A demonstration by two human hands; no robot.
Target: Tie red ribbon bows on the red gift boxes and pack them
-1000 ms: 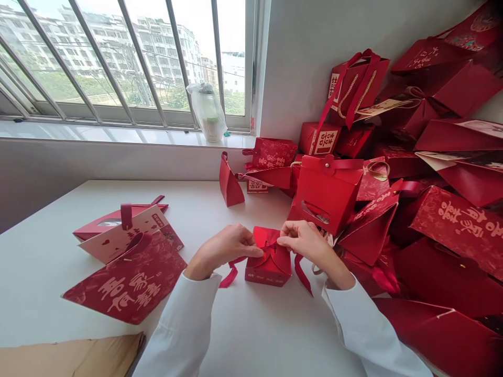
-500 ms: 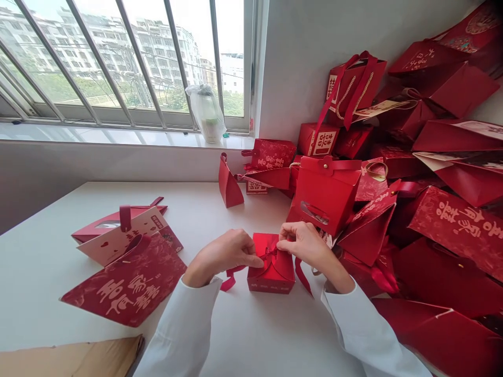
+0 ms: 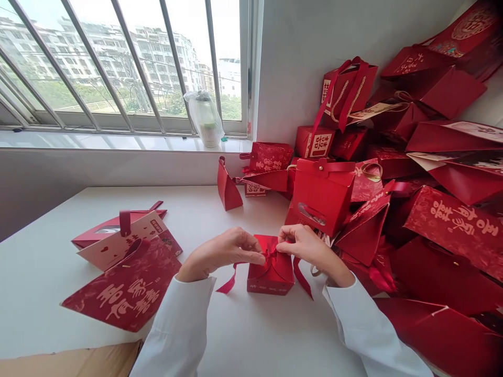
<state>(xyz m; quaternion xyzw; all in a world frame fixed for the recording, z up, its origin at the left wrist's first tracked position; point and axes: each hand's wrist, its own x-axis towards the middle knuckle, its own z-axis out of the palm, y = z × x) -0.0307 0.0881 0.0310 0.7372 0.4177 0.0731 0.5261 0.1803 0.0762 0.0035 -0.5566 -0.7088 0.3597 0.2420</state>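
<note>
Ribbon of glossy red satin (image 3: 303, 281) crosses over a small, square box of bright red paperboard (image 3: 271, 286), and both hands are busy with it. We see this box standing on the white, smooth tabletop (image 3: 251, 335), between the two hands, just in front of a large heap of dark red paper packages (image 3: 424, 272).

The left hand (image 3: 223, 252) pinches the ribbon between thumb and fingers at the left side of the knot (image 3: 271, 255); the right hand (image 3: 302, 243) pinches it at the right side. The fingertips cover partly the place of contact, so we cannot tell how firm each grasp is.

About the progress, we judge that the closing is done: the curved flaps lie folded over the top, and the ribbon is gathered at the centre. What is left, in our opinion, is to shape and tighten the knot, because both ends hang loose, one on each side of the box. Whether a complete bow exists already, we cannot say; the loops are too small to distinguish.

Compared with the frame of half a second ago, the left loose end is less folded and slants outward more freely. The hands keep nearly the same place and the same pinch. The whole view is slightly shifted, which we attribute to the head.
</note>
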